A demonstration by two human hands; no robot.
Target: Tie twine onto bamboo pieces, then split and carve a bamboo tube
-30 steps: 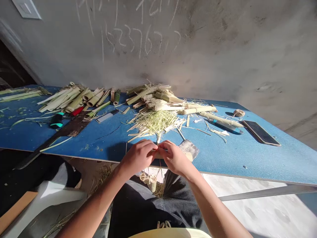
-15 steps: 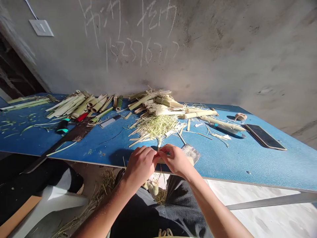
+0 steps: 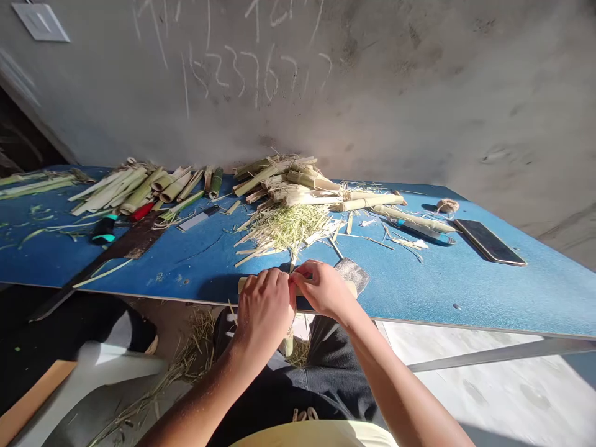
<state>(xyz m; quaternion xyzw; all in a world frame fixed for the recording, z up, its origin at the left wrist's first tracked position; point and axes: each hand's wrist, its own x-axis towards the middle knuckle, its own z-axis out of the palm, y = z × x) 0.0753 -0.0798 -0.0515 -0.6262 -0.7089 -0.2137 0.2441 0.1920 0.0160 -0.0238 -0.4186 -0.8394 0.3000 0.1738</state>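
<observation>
A pale bamboo piece (image 3: 352, 288) lies crosswise at the front edge of the blue table, its ends showing on either side of my hands. My left hand (image 3: 266, 304) is closed over it, fingers curled down. My right hand (image 3: 322, 287) is pinched closed against the left fingertips, above the middle of the piece. Whatever the right fingertips hold is too small and hidden to tell. A flat, grey, rough-faced block (image 3: 352, 276) sits just behind the right hand. Beyond both hands is a heap of fine bamboo shavings (image 3: 298, 225).
Split bamboo pieces (image 3: 307, 181) are piled against the wall. A cleaver-like blade (image 3: 135, 242) overhangs the front edge at left, near a black-and-teal handle (image 3: 104, 230) and a small blade (image 3: 198, 218). At right are a phone (image 3: 488, 241) and a twine ball (image 3: 447, 205).
The view has tilted down and shifted slightly right. My left hand has turned more upright, and more of the bamboo piece shows on its left. Both hands stay together.
</observation>
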